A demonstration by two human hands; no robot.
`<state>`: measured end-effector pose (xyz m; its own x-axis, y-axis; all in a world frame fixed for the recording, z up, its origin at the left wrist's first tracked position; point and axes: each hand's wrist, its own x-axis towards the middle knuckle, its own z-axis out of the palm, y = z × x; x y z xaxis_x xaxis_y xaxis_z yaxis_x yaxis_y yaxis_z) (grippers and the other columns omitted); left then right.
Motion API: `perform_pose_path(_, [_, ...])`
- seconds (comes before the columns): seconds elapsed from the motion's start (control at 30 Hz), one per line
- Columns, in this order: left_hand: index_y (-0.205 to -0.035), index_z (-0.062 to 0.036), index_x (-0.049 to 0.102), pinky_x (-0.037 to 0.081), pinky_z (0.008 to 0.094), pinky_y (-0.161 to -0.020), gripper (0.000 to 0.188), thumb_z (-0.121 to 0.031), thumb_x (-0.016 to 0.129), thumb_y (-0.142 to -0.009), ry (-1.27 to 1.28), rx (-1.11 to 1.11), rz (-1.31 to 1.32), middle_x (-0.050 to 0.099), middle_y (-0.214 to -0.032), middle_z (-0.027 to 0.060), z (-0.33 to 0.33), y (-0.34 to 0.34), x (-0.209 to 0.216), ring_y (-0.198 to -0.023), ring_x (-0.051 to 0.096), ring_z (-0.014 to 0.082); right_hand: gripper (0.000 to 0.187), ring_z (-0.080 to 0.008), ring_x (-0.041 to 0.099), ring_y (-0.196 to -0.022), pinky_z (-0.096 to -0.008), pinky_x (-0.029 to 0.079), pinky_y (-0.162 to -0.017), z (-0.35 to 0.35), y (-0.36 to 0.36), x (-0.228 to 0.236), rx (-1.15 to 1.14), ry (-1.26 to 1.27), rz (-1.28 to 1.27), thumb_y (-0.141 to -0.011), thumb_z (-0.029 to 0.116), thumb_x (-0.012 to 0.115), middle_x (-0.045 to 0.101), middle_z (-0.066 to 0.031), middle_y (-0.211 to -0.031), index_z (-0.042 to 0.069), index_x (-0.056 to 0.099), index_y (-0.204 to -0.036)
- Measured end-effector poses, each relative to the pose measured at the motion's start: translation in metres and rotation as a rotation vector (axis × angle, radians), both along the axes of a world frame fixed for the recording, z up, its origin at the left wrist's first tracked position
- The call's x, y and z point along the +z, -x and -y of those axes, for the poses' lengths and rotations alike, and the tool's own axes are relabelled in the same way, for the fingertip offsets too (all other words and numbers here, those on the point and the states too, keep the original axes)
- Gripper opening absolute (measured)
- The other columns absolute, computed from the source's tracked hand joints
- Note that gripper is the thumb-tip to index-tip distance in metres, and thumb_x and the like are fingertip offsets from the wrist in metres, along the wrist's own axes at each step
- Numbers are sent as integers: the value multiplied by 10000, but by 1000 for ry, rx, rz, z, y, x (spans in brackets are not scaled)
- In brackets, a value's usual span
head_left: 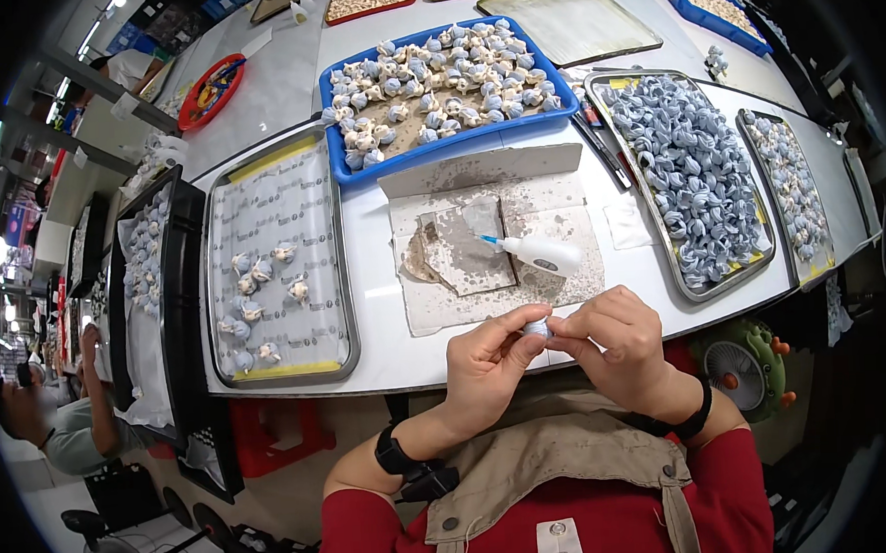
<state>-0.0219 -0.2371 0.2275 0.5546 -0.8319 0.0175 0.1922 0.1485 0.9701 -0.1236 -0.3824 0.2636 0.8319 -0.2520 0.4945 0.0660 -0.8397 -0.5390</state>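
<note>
Just past the table's near edge, my left hand (490,362) pinches a small pale blue-grey moulded piece (537,328) between thumb and fingers. The fingertips of my right hand (619,345) close on the piece from the other side, and they hide most of it. Beyond my hands, a white glue bottle (545,254) with a blue tip lies on a stained piece of cardboard (425,312). At the right, a metal tray (686,282) is heaped with grey-blue curled pieces (693,163). The left metal tray (341,312) is lined with printed paper and bears several small cream-and-blue figurines (249,312).
A blue tray (397,157) full of similar figurines stands behind the cardboard. Pens (605,153) lie beside the right tray. A black crate (178,290) stands left, near a seated person (80,416). Below the table, a green fan (744,371) is at the right.
</note>
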Motion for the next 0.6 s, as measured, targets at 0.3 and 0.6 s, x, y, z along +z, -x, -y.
perform_pose_path(0.3, [-1164,8,598,499,224,-785,283,-49,613,-887,155,-36,56,634,-1130,119,4,-1,9,-985,596,118,215,-188,591,-693,-300,457,-659,18,2,13,157,-235,-4,-674,92,773,632,-33,-759,82,658,-855])
perform_pose_path(0.6, [-1173,0,597,513,253,-814,334,-85,654,-855,212,-192,154,632,-1144,134,6,-5,23,-997,618,159,556,-223,632,-1026,-317,491,-877,26,8,8,466,-804,-206,-768,164,741,643,-139,-1127,16,530,-1260])
